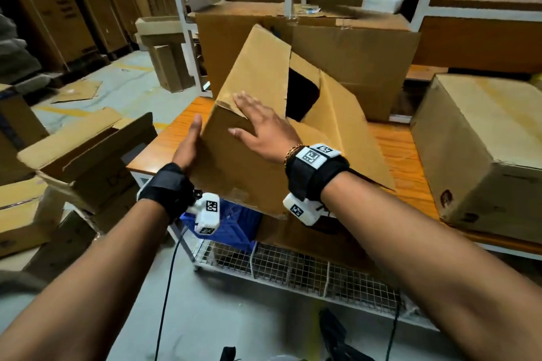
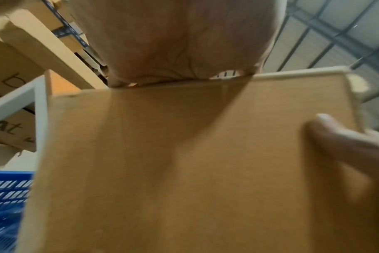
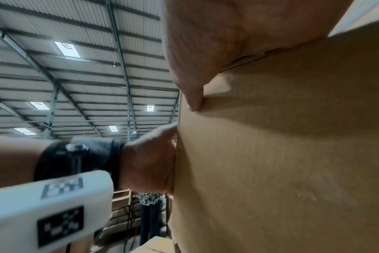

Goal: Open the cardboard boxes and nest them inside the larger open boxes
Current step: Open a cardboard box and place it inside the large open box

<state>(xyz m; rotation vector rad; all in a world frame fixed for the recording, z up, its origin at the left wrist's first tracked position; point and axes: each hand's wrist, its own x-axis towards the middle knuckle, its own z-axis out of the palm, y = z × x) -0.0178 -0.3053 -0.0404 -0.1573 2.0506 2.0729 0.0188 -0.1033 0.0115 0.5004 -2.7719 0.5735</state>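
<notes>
- The cardboard box in hand is tilted up on the near-left corner of the orange surface, overhanging its near edge. Its mouth, turned up and away from the person, already gapes dark, with flaps loose around it, so I judge the opening step mostly done for this one.
- The left hand lies flat against the box's left wall, its fingers straight and holding nothing; the left wrist view shows the palm pressed to the top edge of the card.
- The right hand rests spread over the near top corner, fingers wide and straight, pressing rather than gripping. In the right wrist view the thumb lies flat against a side panel.
- Nesting is not yet done: the box sits in no other box.
- A larger box stands behind it toward the far edge of the surface; whether its top is open I cannot tell.
- A closed box sits at the right edge of the surface, seemingly still to be opened.
- On the floor to the left lies a pile of opened boxes; whether any are nested is unclear.
- Most of the task looks ahead.
</notes>
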